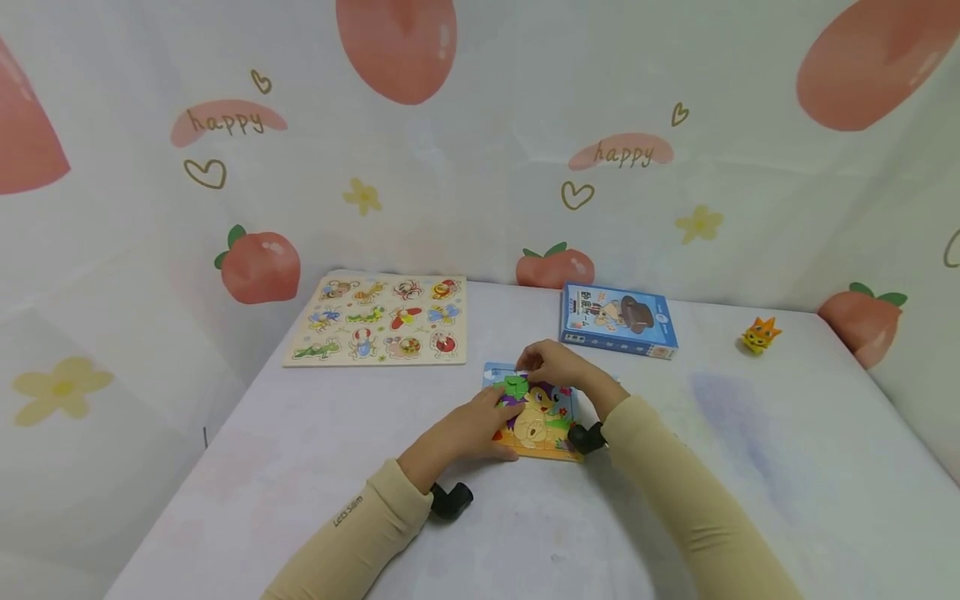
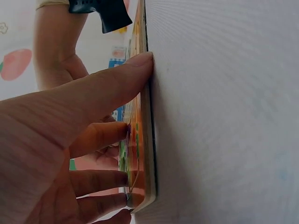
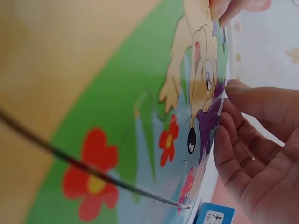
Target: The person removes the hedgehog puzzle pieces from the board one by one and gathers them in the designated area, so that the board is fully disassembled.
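A jigsaw puzzle (image 1: 534, 429) with a cartoon animal, green leaves and flowers lies flat on the table in the head view. My left hand (image 1: 472, 425) rests on its left side. In the left wrist view the thumb (image 2: 135, 67) lies against the near edge of the puzzle (image 2: 148, 140), while the fairly straight fingers touch its top. At the far edge, my right hand (image 1: 558, 367) has bent fingers and seems to pinch a purple puzzle piece (image 3: 211, 114); thumb and forefinger meet the puzzle there in the right wrist view. The hand partly hides that piece.
Back left lies a wooden board (image 1: 375, 321) with several insect pictures. A blue box (image 1: 618, 319) stands behind the right hand. Farther right sits a small orange and yellow figure (image 1: 760, 335). A printed cloth (image 1: 480, 183) hangs behind the white table (image 1: 525, 542).
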`<control>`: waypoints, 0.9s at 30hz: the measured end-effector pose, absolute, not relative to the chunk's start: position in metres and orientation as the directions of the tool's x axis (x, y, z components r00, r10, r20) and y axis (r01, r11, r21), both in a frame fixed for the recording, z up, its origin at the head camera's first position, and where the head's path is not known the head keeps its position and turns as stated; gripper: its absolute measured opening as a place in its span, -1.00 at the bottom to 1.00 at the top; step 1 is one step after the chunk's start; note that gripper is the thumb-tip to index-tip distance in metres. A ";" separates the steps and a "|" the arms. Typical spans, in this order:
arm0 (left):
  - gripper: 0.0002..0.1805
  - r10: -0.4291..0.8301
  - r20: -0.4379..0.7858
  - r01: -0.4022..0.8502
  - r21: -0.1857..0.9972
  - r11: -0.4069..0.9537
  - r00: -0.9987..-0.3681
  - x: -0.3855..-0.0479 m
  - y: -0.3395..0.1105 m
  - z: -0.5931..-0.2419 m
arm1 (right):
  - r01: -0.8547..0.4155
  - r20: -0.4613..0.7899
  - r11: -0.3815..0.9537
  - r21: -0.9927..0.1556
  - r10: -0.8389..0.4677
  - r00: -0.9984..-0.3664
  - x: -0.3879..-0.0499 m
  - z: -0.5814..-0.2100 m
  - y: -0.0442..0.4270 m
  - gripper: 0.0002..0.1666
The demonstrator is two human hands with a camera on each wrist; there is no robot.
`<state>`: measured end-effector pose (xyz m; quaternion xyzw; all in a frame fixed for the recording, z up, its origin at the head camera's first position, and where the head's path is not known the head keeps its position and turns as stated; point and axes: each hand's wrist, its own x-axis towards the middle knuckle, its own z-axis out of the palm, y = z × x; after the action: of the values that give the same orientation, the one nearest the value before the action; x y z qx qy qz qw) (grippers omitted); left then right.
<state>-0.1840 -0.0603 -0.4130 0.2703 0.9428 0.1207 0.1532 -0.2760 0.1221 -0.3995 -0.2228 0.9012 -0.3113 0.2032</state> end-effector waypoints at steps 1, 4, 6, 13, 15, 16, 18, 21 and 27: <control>-0.19 0.547 -0.223 0.473 0.310 0.825 -0.807 -0.184 -0.060 -0.413 | -0.276 -0.224 0.709 -0.649 -0.524 -0.821 -0.276 -0.399 0.123 -0.80; -0.20 0.546 -0.227 0.474 0.304 0.827 -0.807 -0.184 -0.060 -0.412 | -0.269 -0.216 0.717 -0.643 -0.507 -0.835 -0.276 -0.400 0.125 -0.79; -0.20 0.543 -0.234 0.471 0.299 0.830 -0.807 -0.184 -0.060 -0.412 | -0.255 -0.218 0.723 -0.642 -0.491 -0.844 -0.276 -0.401 0.126 -0.80; -0.22 0.529 -0.262 0.460 0.281 0.842 -0.808 -0.183 -0.059 -0.411 | -0.209 -0.235 0.722 -0.659 -0.462 -0.855 -0.276 -0.404 0.131 -0.82; -0.23 0.526 -0.272 0.457 0.280 0.844 -0.806 -0.183 -0.059 -0.411 | -0.212 -0.232 0.718 -0.663 -0.467 -0.853 -0.275 -0.404 0.131 -0.82; -0.24 0.526 -0.275 0.456 0.280 0.845 -0.805 -0.183 -0.059 -0.411 | -0.210 -0.232 0.717 -0.665 -0.465 -0.854 -0.274 -0.404 0.131 -0.82; -0.25 0.525 -0.280 0.453 0.284 0.845 -0.804 -0.182 -0.059 -0.410 | -0.208 -0.231 0.711 -0.672 -0.468 -0.853 -0.274 -0.403 0.131 -0.82; -0.26 0.524 -0.285 0.446 0.295 0.845 -0.803 -0.182 -0.059 -0.410 | -0.187 -0.234 0.701 -0.688 -0.459 -0.857 -0.273 -0.402 0.131 -0.82; -0.26 0.523 -0.291 0.447 0.289 0.846 -0.801 -0.182 -0.059 -0.410 | -0.157 -0.230 0.668 -0.728 -0.453 -0.861 -0.273 -0.403 0.136 -0.84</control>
<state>-0.1824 -0.0591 -0.4097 0.2571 0.9434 0.1035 0.1823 -0.2733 0.1359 -0.4033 -0.1714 0.8909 -0.3698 0.2001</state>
